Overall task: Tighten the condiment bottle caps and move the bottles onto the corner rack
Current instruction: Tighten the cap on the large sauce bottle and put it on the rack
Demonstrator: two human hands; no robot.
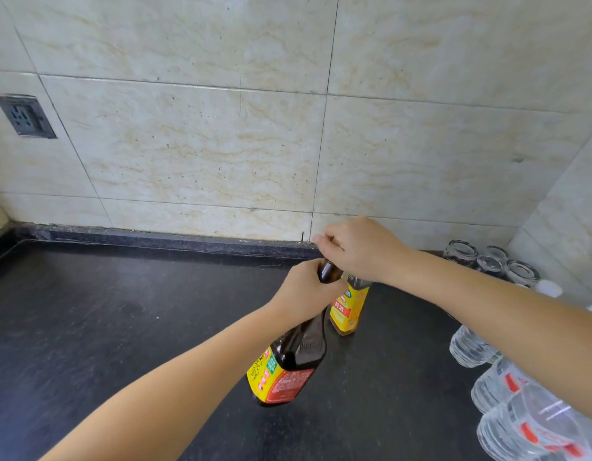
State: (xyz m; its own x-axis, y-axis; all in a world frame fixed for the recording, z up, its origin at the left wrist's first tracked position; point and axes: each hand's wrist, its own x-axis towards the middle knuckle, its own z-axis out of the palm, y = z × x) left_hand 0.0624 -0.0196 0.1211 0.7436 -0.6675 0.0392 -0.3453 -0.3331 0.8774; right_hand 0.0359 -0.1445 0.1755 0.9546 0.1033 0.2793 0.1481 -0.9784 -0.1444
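A tall dark sauce bottle (296, 354) with a yellow and red label stands on the black counter (121, 327), leaning slightly toward me. My left hand (304, 289) grips its neck. My right hand (358, 249) is curled over the top of the bottle, covering the cap, which I cannot see. Just behind stands a smaller yellow-labelled bottle (348, 307), its top partly hidden under my right wrist. No rack is in view.
Several clear plastic water bottles (521, 404) lie packed at the right edge. Upturned glass jars (487, 261) stand in the back right corner. A tiled wall (221, 144) with a socket (25, 116) backs the counter.
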